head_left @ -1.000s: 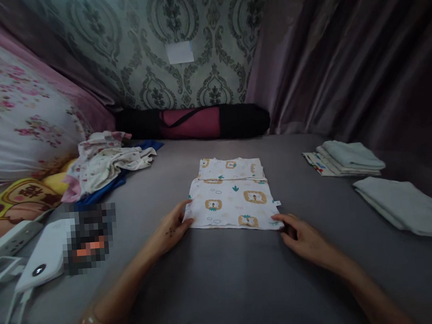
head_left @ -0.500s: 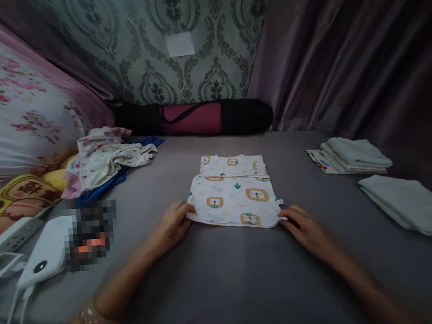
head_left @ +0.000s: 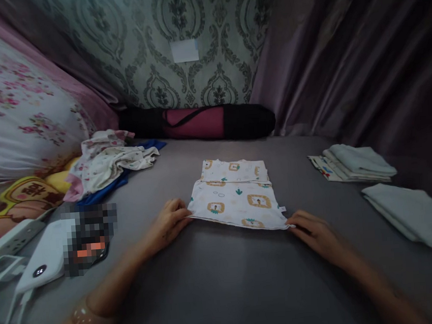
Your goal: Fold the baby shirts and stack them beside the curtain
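A white garment (head_left: pixel 233 198) with a lion and leaf print lies on the grey sheet, its far part folded over toward me. Which kind of garment it is, I cannot tell. My left hand (head_left: pixel 171 219) pinches its near left corner between thumb and fingers. At the near right corner my right hand (head_left: pixel 311 229) pinches the hem, just below a small white tag. Between the two hands the near edge is stretched nearly straight, slanting a little down to the right.
Crumpled clothes (head_left: pixel 108 162) lie at left, near a power strip (head_left: pixel 16 240) and a white power bank (head_left: pixel 47 257) with cables. Folded clothes (head_left: pixel 360 162) are stacked at right, with another folded cloth (head_left: pixel 414 215) nearer. A black and red bag (head_left: pixel 194 123) lies along the wall.
Both hands now pull the near edge tauter, and the right hand has moved slightly outward with its corner. The whole view has shifted a little, so everything sits lower.
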Action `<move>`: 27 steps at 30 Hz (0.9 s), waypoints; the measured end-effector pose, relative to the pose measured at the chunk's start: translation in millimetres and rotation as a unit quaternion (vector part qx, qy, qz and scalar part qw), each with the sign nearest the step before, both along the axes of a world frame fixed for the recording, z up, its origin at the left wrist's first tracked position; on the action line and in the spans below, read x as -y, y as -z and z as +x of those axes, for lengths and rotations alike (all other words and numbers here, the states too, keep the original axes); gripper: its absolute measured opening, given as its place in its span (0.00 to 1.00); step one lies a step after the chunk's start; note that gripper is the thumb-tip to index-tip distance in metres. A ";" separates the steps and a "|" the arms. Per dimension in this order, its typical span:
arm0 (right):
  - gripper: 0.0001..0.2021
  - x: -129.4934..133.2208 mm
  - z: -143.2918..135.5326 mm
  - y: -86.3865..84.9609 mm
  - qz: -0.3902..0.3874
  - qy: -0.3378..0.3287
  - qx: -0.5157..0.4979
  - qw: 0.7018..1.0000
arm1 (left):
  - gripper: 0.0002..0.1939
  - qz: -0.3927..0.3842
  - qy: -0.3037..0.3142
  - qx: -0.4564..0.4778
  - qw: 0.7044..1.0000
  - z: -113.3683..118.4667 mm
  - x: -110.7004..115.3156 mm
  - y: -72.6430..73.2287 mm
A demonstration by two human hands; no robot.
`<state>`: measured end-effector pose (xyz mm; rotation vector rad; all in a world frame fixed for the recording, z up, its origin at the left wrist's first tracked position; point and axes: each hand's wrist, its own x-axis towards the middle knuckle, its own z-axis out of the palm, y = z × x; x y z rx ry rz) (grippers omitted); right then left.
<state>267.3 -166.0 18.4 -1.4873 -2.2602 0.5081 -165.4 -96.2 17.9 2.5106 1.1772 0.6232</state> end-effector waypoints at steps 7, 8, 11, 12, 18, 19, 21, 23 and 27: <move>0.10 -21.7 -6.1 -24.6 0.058 0.066 -0.062 0.994 | 0.10 -0.044 -0.078 0.171 0.981 14.6 -24.3 -10.3; 0.10 -26.1 -8.3 -26.6 0.078 0.082 -0.075 0.991 | 0.11 -0.065 -0.095 0.196 0.974 18.3 -28.2 -12.3; 0.11 -41.9 -16.1 -25.2 0.110 0.152 -0.130 0.974 | 0.14 -0.130 -0.159 0.274 0.940 31.7 -41.5 -14.1; 0.11 -48.0 -19.1 -22.6 0.102 0.183 -0.157 0.965 | 0.14 -0.142 -0.177 0.297 0.928 36.8 -46.6 -13.3; 0.18 -89.2 -43.1 -4.8 0.103 0.312 -0.257 0.909 | 0.14 -0.092 -0.235 0.359 0.898 68.0 -77.1 -4.3; 0.19 -95.7 -47.7 -3.4 0.123 0.330 -0.253 0.901 | 0.14 -0.069 -0.247 0.357 0.898 73.0 -81.3 -3.3; 0.19 -107.6 -56.1 -2.2 0.163 0.364 -0.238 0.886 | 0.14 -0.025 -0.272 0.348 0.897 82.1 -88.9 -1.5; 0.21 -118.0 -62.2 -2.0 0.192 0.383 -0.228 0.874 | 0.15 0.002 -0.297 0.329 0.896 89.2 -96.2 0.4; 0.23 -135.9 -64.7 -0.7 0.206 0.387 -0.230 0.869 | 0.18 -0.002 -0.353 0.235 0.906 95.7 -111.1 4.2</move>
